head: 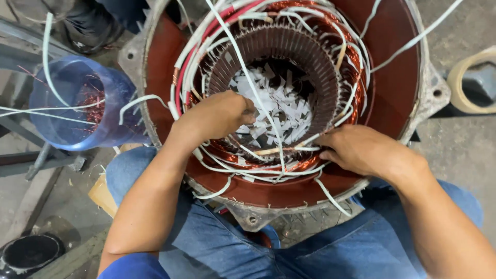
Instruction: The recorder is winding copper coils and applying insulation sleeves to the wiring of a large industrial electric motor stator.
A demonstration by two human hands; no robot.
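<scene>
My left hand (219, 114) is curled into a loose fist at the near-left rim of the stator (281, 98), fingertips pinched down among the copper windings (227, 152) and the white sleeved leads (248, 82); exactly which strand they grip I cannot tell. My right hand (356, 150) lies flatter on the near-right rim of the stator, fingers bent and pressing on the winding bundle where a white tie (289, 150) crosses it, thumb side toward the bore; whether it clamps anything is hidden. The stator sits against my knees with its bore opening straight up at me, so its long axis runs away from my face, down into the core. Inside the bore lies a heap of white paper slips (281, 108). The red-painted housing (387, 67) rings the core, with grey cast mounting lugs at its edge. Both forearms come in from below, the left one steeper, elbows out over my blue jeans (222, 243). Left of the stator stands a translucent blue plastic tub (77, 103) holding scraps of copper wire. Right of the stator lies a roll of beige tape (467, 77).
</scene>
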